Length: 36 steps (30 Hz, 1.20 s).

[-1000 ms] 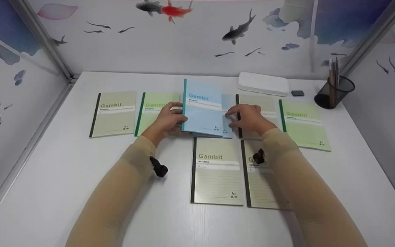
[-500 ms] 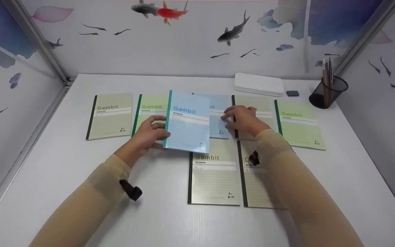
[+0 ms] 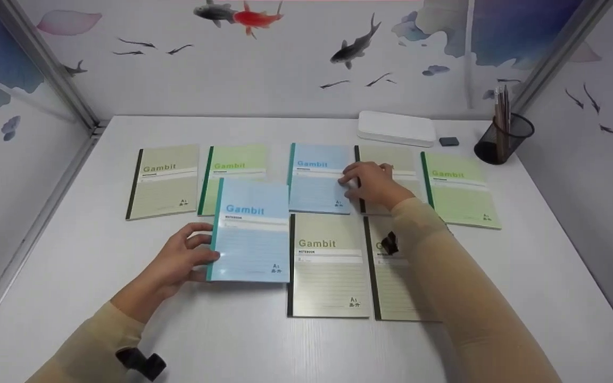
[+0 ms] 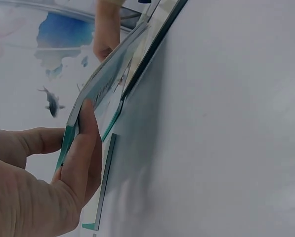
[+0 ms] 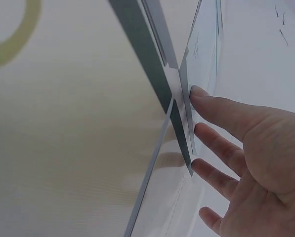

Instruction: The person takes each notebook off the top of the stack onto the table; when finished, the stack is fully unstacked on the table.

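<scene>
My left hand (image 3: 179,260) grips the spine edge of a light blue Gambit notebook (image 3: 252,231), held just above the white table (image 3: 72,250), left of the front row; in the left wrist view the thumb and fingers (image 4: 83,148) pinch that notebook (image 4: 105,84). My right hand (image 3: 370,183) rests with straight fingers on the right edge of a second blue notebook (image 3: 317,178) in the back row. Its fingertips (image 5: 206,98) touch that notebook's edge (image 5: 204,59) in the right wrist view.
Olive and green notebooks lie in the back row (image 3: 165,181) (image 3: 232,167) (image 3: 458,189), and two olive ones in front (image 3: 328,263) (image 3: 391,276). A white box (image 3: 397,127), a small eraser (image 3: 448,141) and a mesh pen cup (image 3: 503,138) stand at the back right.
My left hand has carried the blue notebook from the back row down and to the left, nearer me. The right hand stays on the second blue notebook, now uncovered.
</scene>
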Tool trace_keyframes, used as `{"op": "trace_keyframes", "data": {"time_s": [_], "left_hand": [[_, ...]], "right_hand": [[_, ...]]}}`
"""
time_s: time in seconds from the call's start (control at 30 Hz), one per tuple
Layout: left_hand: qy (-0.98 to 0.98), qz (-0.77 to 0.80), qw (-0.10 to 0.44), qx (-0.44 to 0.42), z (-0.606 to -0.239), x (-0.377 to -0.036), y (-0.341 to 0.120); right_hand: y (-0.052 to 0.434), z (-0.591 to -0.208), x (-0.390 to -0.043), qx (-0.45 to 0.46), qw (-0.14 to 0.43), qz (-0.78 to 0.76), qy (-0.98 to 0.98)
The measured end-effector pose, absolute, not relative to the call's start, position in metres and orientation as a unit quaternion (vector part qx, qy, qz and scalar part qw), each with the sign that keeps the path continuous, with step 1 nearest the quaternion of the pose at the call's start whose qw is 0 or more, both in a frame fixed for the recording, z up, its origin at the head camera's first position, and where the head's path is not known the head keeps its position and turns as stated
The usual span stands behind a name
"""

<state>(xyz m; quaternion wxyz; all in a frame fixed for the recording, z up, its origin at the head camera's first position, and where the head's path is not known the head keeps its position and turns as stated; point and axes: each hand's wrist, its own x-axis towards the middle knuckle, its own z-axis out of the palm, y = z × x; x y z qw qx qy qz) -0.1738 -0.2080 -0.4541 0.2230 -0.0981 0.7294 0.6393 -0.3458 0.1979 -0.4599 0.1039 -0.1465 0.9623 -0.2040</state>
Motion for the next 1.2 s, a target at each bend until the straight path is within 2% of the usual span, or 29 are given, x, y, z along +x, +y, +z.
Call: {"op": "trace_keyframes", "data": {"time_s": [0.37, 0.9, 1.2], "left_hand": [[0.728, 0.638, 0.23, -0.1, -0.46, -0.14, -0.224], [0.795, 0.551, 0.225, -0.119, -0.46, -0.13, -0.208], [0.862, 0.449, 0.225, -0.07, -0.454, -0.134, -0.211]], "right_hand": [[0.194, -0.455, -0.345, -0.132, 0.1, -0.205, 0.965], [0.194, -0.455, -0.343, -0.135, 0.099, -0.199, 0.966], [0.193, -0.457, -0.342, -0.131, 0.107, -0.202, 0.965]]}}
